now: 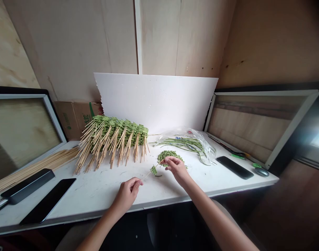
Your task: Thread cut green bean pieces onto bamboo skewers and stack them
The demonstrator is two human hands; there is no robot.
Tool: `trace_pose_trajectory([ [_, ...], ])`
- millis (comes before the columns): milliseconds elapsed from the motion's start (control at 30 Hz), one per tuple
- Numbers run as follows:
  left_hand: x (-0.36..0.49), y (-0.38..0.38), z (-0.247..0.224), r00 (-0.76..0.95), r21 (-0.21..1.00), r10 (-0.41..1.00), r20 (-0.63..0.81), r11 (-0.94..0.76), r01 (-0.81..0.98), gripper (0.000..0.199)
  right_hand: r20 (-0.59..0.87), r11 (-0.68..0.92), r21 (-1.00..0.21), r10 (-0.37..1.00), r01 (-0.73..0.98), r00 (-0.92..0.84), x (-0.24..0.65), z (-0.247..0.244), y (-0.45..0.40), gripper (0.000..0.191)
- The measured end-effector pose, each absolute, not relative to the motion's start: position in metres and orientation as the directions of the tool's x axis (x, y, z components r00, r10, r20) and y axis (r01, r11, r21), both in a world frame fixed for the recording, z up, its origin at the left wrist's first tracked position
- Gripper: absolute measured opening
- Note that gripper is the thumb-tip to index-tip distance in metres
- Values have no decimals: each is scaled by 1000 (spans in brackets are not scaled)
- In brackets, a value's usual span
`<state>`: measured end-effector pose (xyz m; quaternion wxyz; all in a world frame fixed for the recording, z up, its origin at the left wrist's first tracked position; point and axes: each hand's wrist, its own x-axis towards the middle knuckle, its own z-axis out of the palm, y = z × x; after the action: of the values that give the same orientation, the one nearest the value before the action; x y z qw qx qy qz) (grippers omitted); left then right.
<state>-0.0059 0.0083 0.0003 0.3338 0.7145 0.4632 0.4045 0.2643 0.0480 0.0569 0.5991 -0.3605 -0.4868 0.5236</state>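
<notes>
My left hand point(129, 191) is closed around the lower end of a thin wooden skewer point(146, 176), which slants up to the right. A short row of cut green stem pieces point(153, 170) is threaded across the skewer. At its upper end my right hand point(175, 169) is pinched, and what lies between the fingertips is too small to make out. Just behind that hand is a heap of cut green pieces point(171, 154). One loose piece point(158, 175) lies on the white table point(96, 198) below the threaded row.
Left of the hands, filled skewers point(117, 130) are stacked high, sticks facing forward. Bare skewers point(52, 161), a dark long case point(28, 184) and a black flat device point(48, 200) lie further left. Long green stems point(183, 142), a plastic bag point(205, 143), a phone point(235, 167) and a mouse point(261, 172) are right.
</notes>
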Motion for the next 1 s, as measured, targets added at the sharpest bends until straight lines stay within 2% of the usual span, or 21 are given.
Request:
trace_pose_trajectory([
  [300,-6,7,3,253,811,921,298,-384,442,42,288,279,-948,957,-152,-43,268,65,45,26],
  [567,-7,6,4,256,792,915,312,-400,461,44,309,306,-950,950,-61,-48,268,78,38,31],
  [1000,-5,7,5,243,865,930,276,-350,359,43,234,227,-953,972,-203,-10,266,61,47,34],
])
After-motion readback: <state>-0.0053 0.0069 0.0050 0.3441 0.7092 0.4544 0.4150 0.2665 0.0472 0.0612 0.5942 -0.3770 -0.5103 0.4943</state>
